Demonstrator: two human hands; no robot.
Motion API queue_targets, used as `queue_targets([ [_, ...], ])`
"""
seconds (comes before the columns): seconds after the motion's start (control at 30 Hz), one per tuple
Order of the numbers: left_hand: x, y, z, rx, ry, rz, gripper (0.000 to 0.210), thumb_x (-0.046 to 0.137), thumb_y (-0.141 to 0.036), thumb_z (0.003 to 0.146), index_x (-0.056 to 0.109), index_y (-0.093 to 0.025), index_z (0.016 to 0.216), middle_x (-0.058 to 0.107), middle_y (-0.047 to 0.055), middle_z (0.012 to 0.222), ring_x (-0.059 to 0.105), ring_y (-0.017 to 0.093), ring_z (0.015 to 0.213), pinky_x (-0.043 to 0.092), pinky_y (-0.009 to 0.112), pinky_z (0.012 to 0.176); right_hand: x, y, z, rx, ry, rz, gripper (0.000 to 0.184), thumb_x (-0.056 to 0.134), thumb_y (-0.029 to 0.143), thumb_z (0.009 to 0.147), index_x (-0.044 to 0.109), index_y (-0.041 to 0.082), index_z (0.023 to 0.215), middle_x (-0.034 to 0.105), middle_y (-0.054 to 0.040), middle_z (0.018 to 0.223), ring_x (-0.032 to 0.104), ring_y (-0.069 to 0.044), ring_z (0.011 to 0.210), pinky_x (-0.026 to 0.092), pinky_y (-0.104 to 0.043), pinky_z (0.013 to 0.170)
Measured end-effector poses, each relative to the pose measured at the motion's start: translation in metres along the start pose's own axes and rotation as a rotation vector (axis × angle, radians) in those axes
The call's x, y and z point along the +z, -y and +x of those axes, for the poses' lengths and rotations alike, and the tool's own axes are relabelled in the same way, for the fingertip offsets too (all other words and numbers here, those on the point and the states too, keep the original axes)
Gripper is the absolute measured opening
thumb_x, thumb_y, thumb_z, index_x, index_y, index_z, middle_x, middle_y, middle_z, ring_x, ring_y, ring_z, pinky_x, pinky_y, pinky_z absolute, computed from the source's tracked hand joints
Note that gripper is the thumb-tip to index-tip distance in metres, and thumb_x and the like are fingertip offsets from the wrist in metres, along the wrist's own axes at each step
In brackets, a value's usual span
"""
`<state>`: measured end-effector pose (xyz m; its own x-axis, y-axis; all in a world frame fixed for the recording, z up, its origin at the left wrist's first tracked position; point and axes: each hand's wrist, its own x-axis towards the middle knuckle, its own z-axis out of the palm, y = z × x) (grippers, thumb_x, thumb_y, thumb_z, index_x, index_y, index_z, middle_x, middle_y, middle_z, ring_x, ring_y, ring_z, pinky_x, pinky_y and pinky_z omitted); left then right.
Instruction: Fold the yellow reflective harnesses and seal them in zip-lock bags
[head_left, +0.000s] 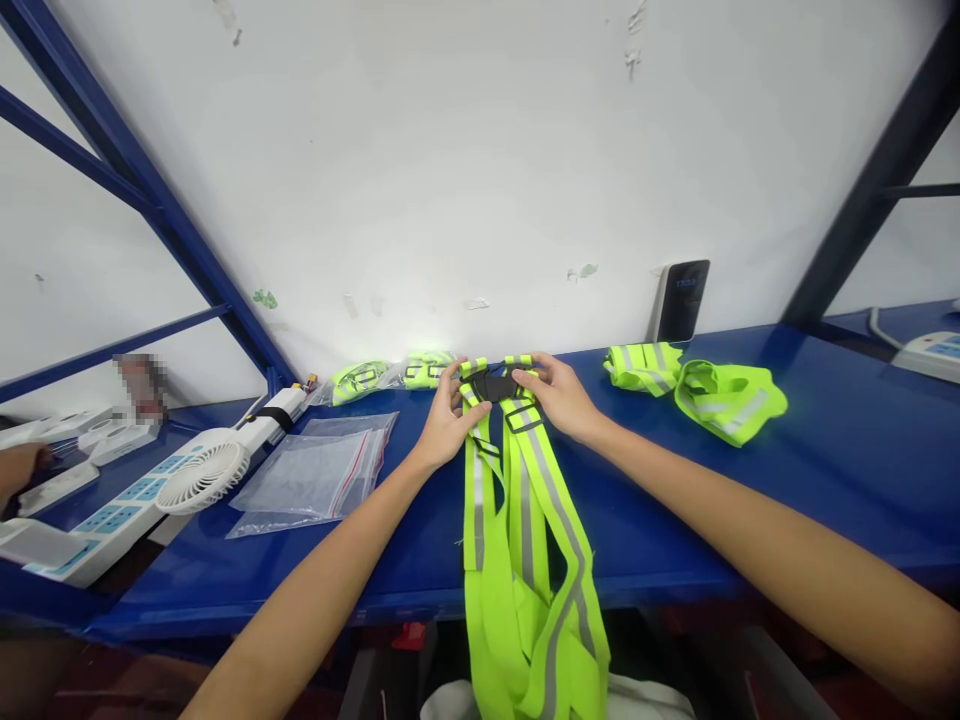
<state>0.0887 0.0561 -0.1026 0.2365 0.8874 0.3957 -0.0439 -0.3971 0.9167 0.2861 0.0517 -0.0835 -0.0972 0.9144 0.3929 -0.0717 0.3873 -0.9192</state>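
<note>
A yellow-green reflective vest [525, 540] made of straps with grey stripes hangs from both hands, over the table's front edge and down toward the lap. My left hand [454, 415] is closed on its upper left end, beside a black plastic buckle [495, 387]. On the other side of that buckle, my right hand [556, 398] pinches the straps, thumb on top. The buckle's halves look joined between the thumbs. Below them sit black strap sliders [524, 417]. Fingers behind the straps are partly hidden.
On the blue table [840, 470] lie clear zip bags [307, 475] at left, bagged vests [364, 380] behind, and folded vests [731, 400] at right. A phone-like device [682, 300] leans on the wall. A power strip [120, 515] and small fan [202, 472] are far left, near another person's hand [22, 475].
</note>
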Motion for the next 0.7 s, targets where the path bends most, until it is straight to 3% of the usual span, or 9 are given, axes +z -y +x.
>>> queue_targets([
  [0.1,0.000,0.000,-0.001,0.007,0.026,0.003,0.083,0.078,-0.035,0.075,0.033,-0.027,0.145,0.056,0.011,0.133,0.058,0.027,0.121,0.043,0.042,0.106,0.000,0.000,0.000,0.062,-0.019,0.062,0.037,0.071,0.042,0.077,0.064,0.020,0.105,0.074,-0.0039,0.087,0.070,-0.022,0.079,0.054,-0.033,0.072],
  [0.27,0.004,-0.005,-0.005,-0.047,0.057,-0.046,0.105,0.083,-0.030,0.068,0.021,-0.029,0.152,0.060,0.011,0.129,0.062,0.025,0.116,0.046,0.040,0.102,0.002,0.004,-0.001,0.198,-0.116,0.160,0.034,0.073,0.037,0.073,0.065,0.020,0.101,0.074,-0.0023,0.081,0.068,-0.020,0.070,0.053,-0.032,0.065],
  [0.4,0.007,-0.010,-0.007,-0.119,0.055,-0.096,0.108,0.083,-0.031,0.067,0.019,-0.031,0.154,0.069,0.008,0.114,0.070,0.023,0.093,0.054,0.037,0.087,0.001,0.004,0.001,0.268,-0.161,0.136,0.036,0.072,0.033,0.072,0.063,0.023,0.106,0.073,-0.0020,0.082,0.068,-0.021,0.071,0.054,-0.033,0.064],
  [0.53,0.004,-0.008,-0.002,-0.188,0.032,-0.122,0.097,0.084,-0.033,0.066,0.034,-0.024,0.148,0.073,0.005,0.090,0.071,0.020,0.071,0.056,0.033,0.072,0.001,0.002,0.001,0.235,-0.149,0.057,0.032,0.067,0.037,0.077,0.064,0.021,0.105,0.073,-0.0039,0.090,0.068,-0.021,0.080,0.054,-0.032,0.069],
  [0.7,0.000,-0.003,0.003,-0.254,-0.039,-0.240,0.065,0.087,-0.030,0.061,0.062,-0.013,0.118,0.075,0.007,0.089,0.070,0.019,0.068,0.056,0.032,0.072,0.003,0.006,-0.004,0.162,-0.060,-0.016,0.048,0.063,0.047,0.083,0.058,0.023,0.125,0.071,-0.0052,0.105,0.066,-0.021,0.092,0.053,-0.030,0.073],
])
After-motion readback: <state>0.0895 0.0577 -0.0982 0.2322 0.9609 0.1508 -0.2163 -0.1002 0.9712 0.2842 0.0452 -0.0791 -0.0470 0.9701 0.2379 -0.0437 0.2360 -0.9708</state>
